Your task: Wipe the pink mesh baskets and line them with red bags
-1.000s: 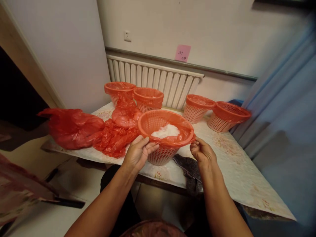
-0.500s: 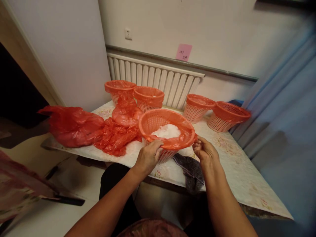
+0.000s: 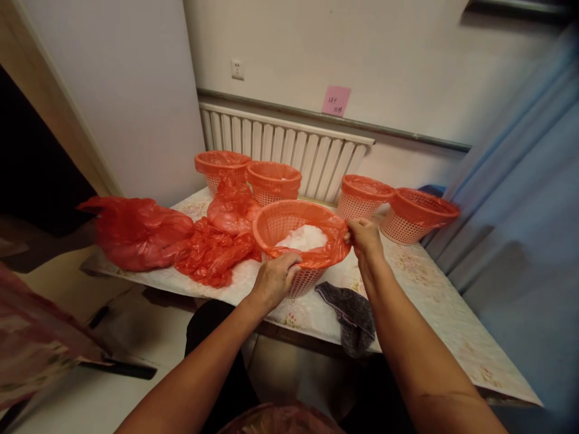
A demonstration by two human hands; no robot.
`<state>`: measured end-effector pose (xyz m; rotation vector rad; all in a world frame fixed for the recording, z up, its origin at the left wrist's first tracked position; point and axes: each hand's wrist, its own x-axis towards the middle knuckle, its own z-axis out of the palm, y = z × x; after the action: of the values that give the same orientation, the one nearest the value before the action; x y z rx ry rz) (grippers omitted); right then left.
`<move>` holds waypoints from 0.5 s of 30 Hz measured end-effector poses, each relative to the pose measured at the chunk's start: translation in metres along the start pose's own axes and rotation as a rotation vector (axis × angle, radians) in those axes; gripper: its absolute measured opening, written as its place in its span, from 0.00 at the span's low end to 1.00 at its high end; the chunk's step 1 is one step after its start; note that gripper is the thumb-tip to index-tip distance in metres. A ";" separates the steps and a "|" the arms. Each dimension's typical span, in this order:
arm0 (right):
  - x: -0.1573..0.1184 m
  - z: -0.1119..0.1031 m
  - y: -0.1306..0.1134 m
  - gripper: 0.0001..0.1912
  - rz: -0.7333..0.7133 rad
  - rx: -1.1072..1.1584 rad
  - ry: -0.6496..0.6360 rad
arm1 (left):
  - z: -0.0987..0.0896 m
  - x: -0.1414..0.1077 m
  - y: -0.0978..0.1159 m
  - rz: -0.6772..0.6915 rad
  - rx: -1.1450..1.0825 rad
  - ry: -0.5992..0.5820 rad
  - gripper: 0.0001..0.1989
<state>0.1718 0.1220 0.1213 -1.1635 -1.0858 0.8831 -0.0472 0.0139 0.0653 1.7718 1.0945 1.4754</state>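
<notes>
A perforated basket (image 3: 307,281) stands near the table's front edge, with a red plastic bag (image 3: 332,253) lining it and folded over part of its rim. White material (image 3: 304,238) lies inside. My left hand (image 3: 275,278) is closed on the bag at the front of the rim. At the rim's right side, my right hand (image 3: 363,238) pinches the bag's edge. Just right of the basket's base, a dark grey cloth (image 3: 350,313) hangs over the table edge.
Filled red bags (image 3: 140,235) and a crumpled one (image 3: 217,253) lie at the left. Lined baskets stand behind, two at back left (image 3: 274,181) and two at back right (image 3: 407,217). A radiator (image 3: 289,138) is on the wall; a blue curtain (image 3: 511,229) hangs at the right.
My right hand has moved up and slightly left along the basket's rim, still pinching the bag. My left hand has stayed at the front of the rim.
</notes>
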 end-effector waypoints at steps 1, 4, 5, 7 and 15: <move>0.002 0.002 0.001 0.07 -0.042 -0.101 0.005 | 0.001 0.001 -0.001 0.033 0.071 -0.026 0.09; 0.007 0.006 0.004 0.07 -0.186 -0.454 0.015 | 0.004 0.003 -0.004 0.134 0.310 -0.106 0.10; 0.008 0.006 0.005 0.07 -0.215 -0.523 0.015 | 0.005 0.004 -0.005 0.155 0.372 -0.123 0.09; 0.012 0.005 0.007 0.08 -0.266 -0.609 0.030 | 0.005 0.007 -0.005 0.172 0.446 -0.143 0.09; 0.028 -0.014 0.019 0.08 -0.243 -0.522 0.080 | -0.009 0.005 0.007 0.105 0.425 -0.159 0.06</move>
<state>0.1933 0.1488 0.1070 -1.4372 -1.4037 0.3652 -0.0537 0.0145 0.0757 2.2242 1.3197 1.1933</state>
